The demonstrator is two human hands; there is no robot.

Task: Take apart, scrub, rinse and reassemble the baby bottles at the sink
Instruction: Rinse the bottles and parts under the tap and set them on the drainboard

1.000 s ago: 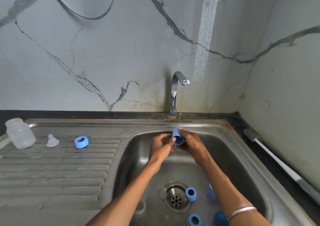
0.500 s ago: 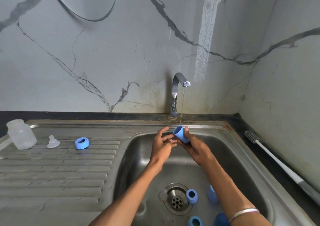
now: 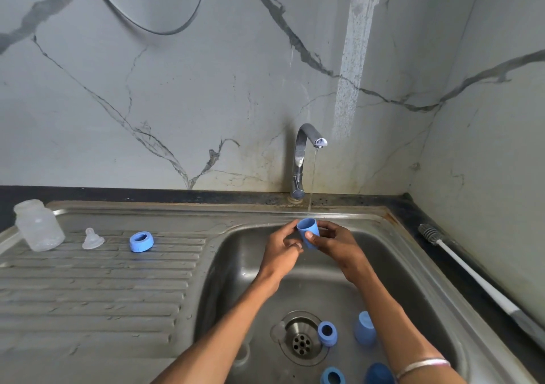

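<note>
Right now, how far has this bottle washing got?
One set looks washed: a clear bottle, a teat and a blue ring lie apart on the draining board. In hand: the right hand holds a blue cap under the running tap, the left hand beside it. Left: the rings and caps by the drain, then reassembly.

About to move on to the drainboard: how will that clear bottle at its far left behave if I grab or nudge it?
The clear bottle is probably light: it looks empty and plastic. It stands upright on the ribbed drainboard, so a nudge may tip it. Likely wet, so perhaps slippery.
</note>
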